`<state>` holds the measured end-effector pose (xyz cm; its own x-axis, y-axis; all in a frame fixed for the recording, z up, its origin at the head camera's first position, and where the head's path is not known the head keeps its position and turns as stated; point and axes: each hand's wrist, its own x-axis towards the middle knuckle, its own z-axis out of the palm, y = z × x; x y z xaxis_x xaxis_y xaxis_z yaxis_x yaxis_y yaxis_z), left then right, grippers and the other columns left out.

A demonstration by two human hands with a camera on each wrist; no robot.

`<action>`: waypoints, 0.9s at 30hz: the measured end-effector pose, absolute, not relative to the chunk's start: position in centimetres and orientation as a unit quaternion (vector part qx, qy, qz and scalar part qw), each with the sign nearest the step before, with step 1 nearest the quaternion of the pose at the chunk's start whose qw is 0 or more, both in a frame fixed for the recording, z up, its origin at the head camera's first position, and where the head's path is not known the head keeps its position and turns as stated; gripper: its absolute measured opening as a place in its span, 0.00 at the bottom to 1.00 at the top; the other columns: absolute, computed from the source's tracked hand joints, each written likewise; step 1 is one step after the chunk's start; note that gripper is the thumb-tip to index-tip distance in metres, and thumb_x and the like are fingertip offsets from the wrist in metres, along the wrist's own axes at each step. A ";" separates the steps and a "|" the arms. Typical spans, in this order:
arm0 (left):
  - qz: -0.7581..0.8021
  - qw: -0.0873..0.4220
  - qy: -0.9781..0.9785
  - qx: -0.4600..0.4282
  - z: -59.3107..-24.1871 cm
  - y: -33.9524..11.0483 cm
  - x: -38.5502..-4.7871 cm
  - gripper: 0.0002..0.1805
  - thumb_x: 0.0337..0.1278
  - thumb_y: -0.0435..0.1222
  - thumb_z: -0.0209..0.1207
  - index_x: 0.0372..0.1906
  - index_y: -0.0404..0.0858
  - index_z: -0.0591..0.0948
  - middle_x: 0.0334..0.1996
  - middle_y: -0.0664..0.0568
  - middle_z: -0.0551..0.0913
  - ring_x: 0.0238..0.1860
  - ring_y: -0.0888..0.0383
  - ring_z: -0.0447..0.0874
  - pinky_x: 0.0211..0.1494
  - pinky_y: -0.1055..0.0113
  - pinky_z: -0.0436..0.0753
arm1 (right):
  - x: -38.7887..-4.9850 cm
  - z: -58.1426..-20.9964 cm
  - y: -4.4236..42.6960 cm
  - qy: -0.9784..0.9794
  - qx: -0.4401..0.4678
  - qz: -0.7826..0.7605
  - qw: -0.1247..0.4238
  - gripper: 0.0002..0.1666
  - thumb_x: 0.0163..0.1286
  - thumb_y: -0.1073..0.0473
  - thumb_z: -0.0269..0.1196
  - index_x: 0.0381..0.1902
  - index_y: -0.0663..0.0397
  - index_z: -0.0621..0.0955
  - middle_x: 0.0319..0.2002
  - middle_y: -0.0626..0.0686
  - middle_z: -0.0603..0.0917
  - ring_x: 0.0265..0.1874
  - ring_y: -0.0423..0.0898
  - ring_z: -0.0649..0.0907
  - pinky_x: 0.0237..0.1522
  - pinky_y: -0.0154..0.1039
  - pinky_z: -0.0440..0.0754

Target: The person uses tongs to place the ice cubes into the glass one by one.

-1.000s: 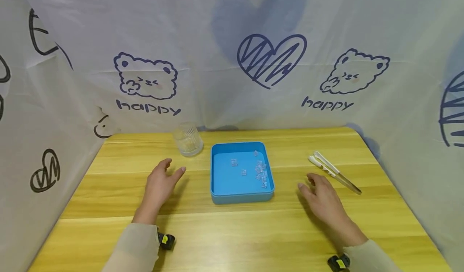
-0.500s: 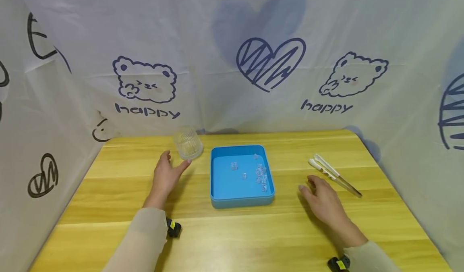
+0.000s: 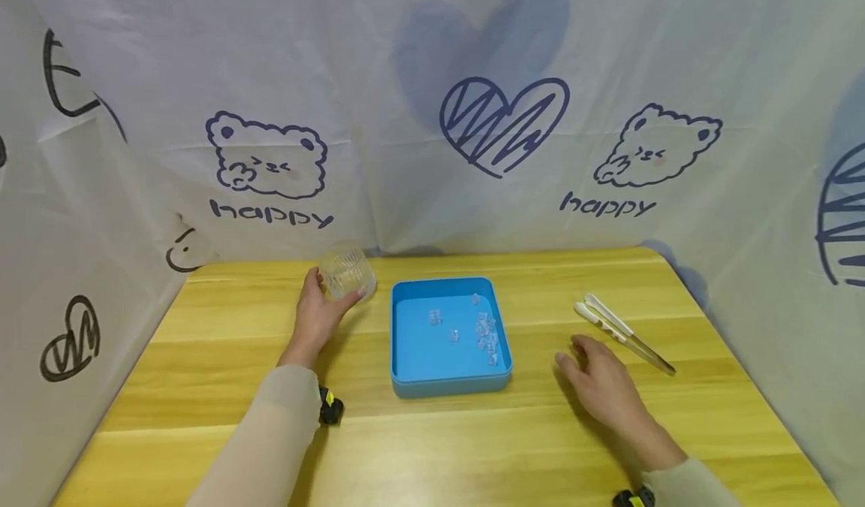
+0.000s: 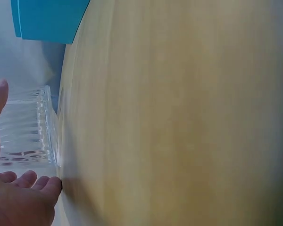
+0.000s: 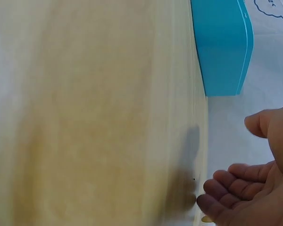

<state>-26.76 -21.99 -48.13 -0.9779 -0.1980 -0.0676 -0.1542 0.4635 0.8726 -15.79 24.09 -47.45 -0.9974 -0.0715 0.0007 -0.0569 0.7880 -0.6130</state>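
Note:
In the head view, a clear ribbed drinking glass [image 3: 347,270] stands upright on the table at the back left. My left hand [image 3: 316,318] reaches to its near side, thumb and fingers spread on either side. The left wrist view shows a gap between those fingers and the ribbed glass [image 4: 23,127]; whether the thumb touches it I cannot tell. Right of the centre, my right hand [image 3: 604,383] hovers low with loosely bent fingers and holds nothing. White-handled tongs [image 3: 625,334] with metal ends lie just beyond it.
Between the hands sits a blue square tray [image 3: 451,388]. Inside are several small clear cubes [image 3: 485,327], mostly along its right wall. White cloth [image 3: 378,191] with drawings hangs behind and beside the wooden table [image 3: 432,454].
My left hand has moved forward and to the right, up to the glass, its thumb now in front of it. My right hand has stayed nearly still. The head view has tipped slightly upward.

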 end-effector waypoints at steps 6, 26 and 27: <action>-0.523 0.045 -0.846 0.092 -48.3 -21.9 -27.6 0.59 0.62 0.52 0.72 0.84 0.38 0.47 0.79 0.38 0.62 0.78 0.39 0.64 0.82 0.42 0.61 | -15.5 -47.4 23.3 0.942 -0.044 -0.333 0.006 0.35 0.84 0.47 0.56 0.74 0.70 0.69 0.68 0.70 0.77 0.65 0.67 0.79 0.63 0.65 0.78; -0.526 0.030 -0.840 0.126 -48.3 -21.2 -29.5 0.62 0.60 0.56 0.72 0.84 0.41 0.44 0.79 0.36 0.62 0.76 0.38 0.66 0.81 0.42 0.63 | -15.3 -47.9 21.4 0.942 -0.040 -0.332 0.002 0.33 0.82 0.51 0.58 0.72 0.69 0.71 0.66 0.69 0.79 0.66 0.66 0.79 0.66 0.64 0.76; -0.526 0.032 -0.841 0.125 -48.4 -21.2 -29.5 0.62 0.60 0.56 0.72 0.84 0.40 0.44 0.78 0.35 0.63 0.75 0.38 0.67 0.81 0.42 0.63 | -15.3 -47.9 21.5 0.943 -0.040 -0.332 0.002 0.33 0.82 0.51 0.58 0.72 0.69 0.71 0.66 0.69 0.79 0.66 0.66 0.79 0.66 0.64 0.76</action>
